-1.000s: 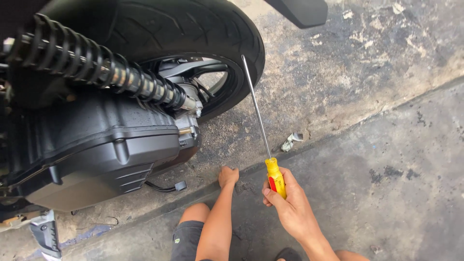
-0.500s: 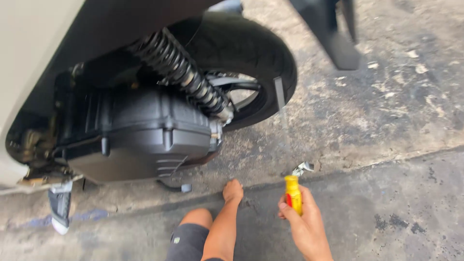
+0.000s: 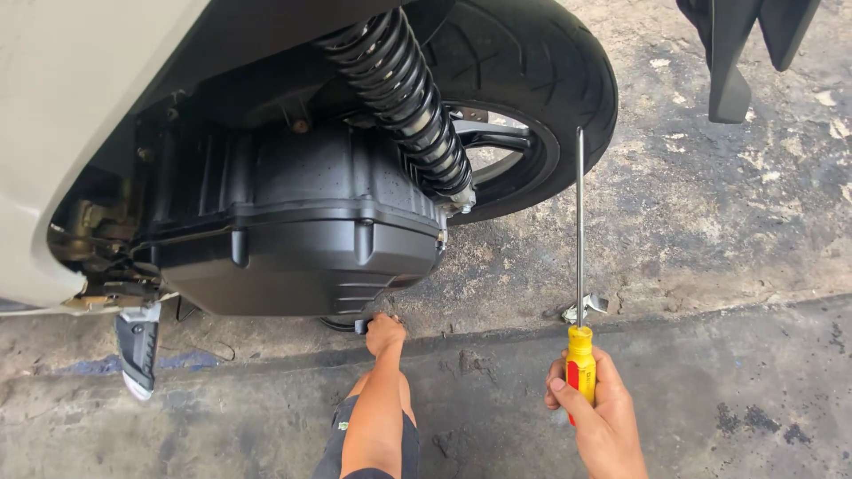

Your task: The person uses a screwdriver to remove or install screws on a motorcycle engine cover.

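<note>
My right hand (image 3: 605, 419) is closed around the yellow and red handle of a long screwdriver (image 3: 580, 357). Its thin metal shaft points straight up, with the tip level with the rear wheel's hub. The tool stands apart from the scooter, to the right of the black plastic engine-side cover (image 3: 293, 231). My bare leg in dark shorts (image 3: 377, 417) stretches forward, the foot touching the ground just under that cover. My left hand is out of sight.
A coiled black shock absorber (image 3: 404, 98) runs down to the rear tyre (image 3: 541, 71). A white body panel (image 3: 71, 106) fills the upper left, with a folded footpeg (image 3: 138, 350) below. A small metal piece (image 3: 593, 306) lies on the concrete. A black mudguard (image 3: 728, 53) hangs at the top right.
The view has closed in on the scooter's side. My right hand has swung the screwdriver from a leftward lean to fully upright.
</note>
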